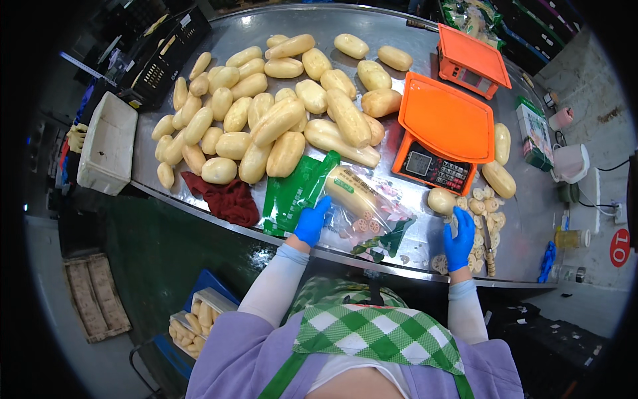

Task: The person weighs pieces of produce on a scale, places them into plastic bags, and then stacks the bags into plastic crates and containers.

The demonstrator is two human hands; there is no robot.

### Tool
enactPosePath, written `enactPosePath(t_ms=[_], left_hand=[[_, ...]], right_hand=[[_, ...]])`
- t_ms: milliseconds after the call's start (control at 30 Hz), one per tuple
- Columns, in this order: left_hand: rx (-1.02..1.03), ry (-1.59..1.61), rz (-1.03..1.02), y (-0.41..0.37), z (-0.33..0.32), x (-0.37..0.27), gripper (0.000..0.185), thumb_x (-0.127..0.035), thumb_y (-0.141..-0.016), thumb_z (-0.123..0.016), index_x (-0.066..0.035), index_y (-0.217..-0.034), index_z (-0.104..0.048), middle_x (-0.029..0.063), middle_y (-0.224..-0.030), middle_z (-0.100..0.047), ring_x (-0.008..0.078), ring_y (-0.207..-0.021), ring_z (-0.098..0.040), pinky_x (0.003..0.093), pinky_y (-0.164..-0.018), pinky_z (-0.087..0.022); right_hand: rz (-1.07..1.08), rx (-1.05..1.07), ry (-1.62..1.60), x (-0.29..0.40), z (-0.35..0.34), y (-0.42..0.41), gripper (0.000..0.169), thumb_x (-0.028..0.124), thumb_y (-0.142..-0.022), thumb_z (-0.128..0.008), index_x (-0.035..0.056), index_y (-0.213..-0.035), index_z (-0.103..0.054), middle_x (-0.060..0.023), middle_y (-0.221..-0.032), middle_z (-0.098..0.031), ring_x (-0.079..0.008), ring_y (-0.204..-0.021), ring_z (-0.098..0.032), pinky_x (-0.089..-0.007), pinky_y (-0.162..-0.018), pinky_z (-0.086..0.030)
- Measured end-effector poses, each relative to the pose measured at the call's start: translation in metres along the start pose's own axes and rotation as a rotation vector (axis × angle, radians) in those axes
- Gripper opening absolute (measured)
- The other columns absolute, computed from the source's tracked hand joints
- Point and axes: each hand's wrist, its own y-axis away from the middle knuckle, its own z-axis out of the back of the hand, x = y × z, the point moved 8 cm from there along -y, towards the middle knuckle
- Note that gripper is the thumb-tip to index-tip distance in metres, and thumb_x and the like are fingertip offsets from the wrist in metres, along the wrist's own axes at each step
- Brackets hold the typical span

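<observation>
My left hand [312,223], in a blue glove, holds the left edge of a printed clear plastic bag [394,209]. Inside that bag lies a peeled lotus root section [353,192]. Under its left side are green printed bags [289,197]. My right hand [458,240], also gloved in blue, has thumb and fingers apart and nothing in its grasp. Its fingertips are just below a short lotus root piece [441,201]; whether they touch it I cannot tell. Right of this hand lie cut lotus root slices [493,219] and a knife with a light handle [488,247].
Many peeled lotus roots [234,144] cover the left and middle of the metal table [344,25]. An orange scale [446,119] stands behind my right hand, with another orange scale [471,60] farther back. A dark red cloth [222,199] and white foam box [107,144] are at left.
</observation>
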Motion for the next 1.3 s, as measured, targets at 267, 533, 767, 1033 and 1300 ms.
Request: enactPosePath(t_ms=[267,533,767,1033,1300], left_hand=[[0.028,0.078,0.097,0.02,-0.005,0.0,0.017,-0.025,-0.084,-0.06,-0.01,-0.091,-0.059,-0.0008,-0.079,-0.057,0.008,-0.066,-0.052,0.0218,-0.055,-0.04],[0.085,-0.067,0.143,0.033,0.002,0.0,0.026,-0.034,-0.085,-0.057,-0.009,-0.092,-0.057,0.0004,-0.079,-0.057,0.0094,-0.067,-0.054,0.0222,-0.059,-0.041],[0.156,-0.14,0.156,0.036,0.013,0.01,0.03,-0.037,-0.084,-0.058,-0.007,-0.088,-0.057,0.0029,-0.081,-0.059,0.013,-0.073,-0.059,0.0233,-0.061,-0.043],[0.299,-0.458,0.184,0.051,-0.004,-0.002,0.039,-0.04,-0.087,-0.05,-0.003,-0.088,-0.062,0.0062,-0.076,-0.063,0.0112,-0.065,-0.057,0.0223,-0.058,-0.044],[0.845,-0.483,0.022,0.126,-0.111,-0.073,0.035,-0.029,-0.087,-0.05,-0.004,-0.111,-0.055,0.0075,-0.093,-0.061,0.01,-0.076,-0.056,0.0214,-0.063,-0.044]], right_hand=[[0.013,0.152,0.132,-0.029,-0.036,-0.033,0.067,0.022,-0.064,-0.072,0.0074,-0.124,-0.046,-0.0202,-0.117,-0.051,-0.0362,-0.101,-0.052,-0.0417,-0.088,-0.041],[-0.549,0.229,-0.929,-0.035,-0.049,-0.006,0.047,0.032,-0.089,-0.051,-0.004,-0.119,-0.047,-0.0122,-0.111,-0.057,-0.0197,-0.099,-0.057,-0.0313,-0.081,-0.046],[-0.72,0.394,-1.636,0.039,-0.043,-0.013,0.063,0.049,-0.089,-0.04,0.0027,-0.132,-0.033,-0.0179,-0.122,-0.049,-0.0218,-0.081,-0.059,-0.0278,-0.063,-0.048],[-0.74,0.421,-1.772,0.066,-0.039,-0.017,0.069,0.054,-0.087,-0.039,0.0027,-0.133,-0.031,-0.019,-0.123,-0.047,-0.0148,-0.069,-0.056,-0.0268,-0.06,-0.047],[-0.547,0.49,-1.304,0.084,-0.026,-0.018,0.072,0.05,-0.077,-0.059,0.002,-0.127,-0.041,-0.0103,-0.095,-0.061,-0.0139,-0.063,-0.052,-0.0282,-0.065,-0.045]])
